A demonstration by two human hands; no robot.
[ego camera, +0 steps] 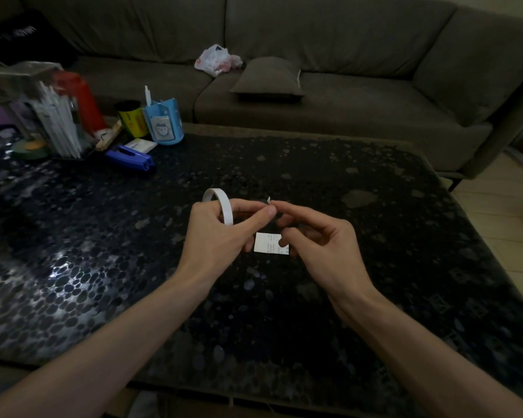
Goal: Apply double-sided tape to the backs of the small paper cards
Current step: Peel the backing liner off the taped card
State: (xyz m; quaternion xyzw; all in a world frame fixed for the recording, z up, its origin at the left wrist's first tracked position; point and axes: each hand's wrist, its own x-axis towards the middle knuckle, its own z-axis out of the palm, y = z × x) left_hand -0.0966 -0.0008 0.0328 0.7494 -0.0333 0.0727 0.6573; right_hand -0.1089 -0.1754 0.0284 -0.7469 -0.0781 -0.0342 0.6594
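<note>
- The table is running wide on every side of the hands, its right edge lying well beyond the right hand; a blue stapler is sitting far off past the left hand
- The left hand is gripping the tape roll, the right hand pinching the tape end (fingertips meeting)
- The paper card is lying flat just beneath, between both hands

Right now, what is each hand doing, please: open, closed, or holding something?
Left hand: holds the tape roll.
Right hand: pinches the loose tape end.
</note>
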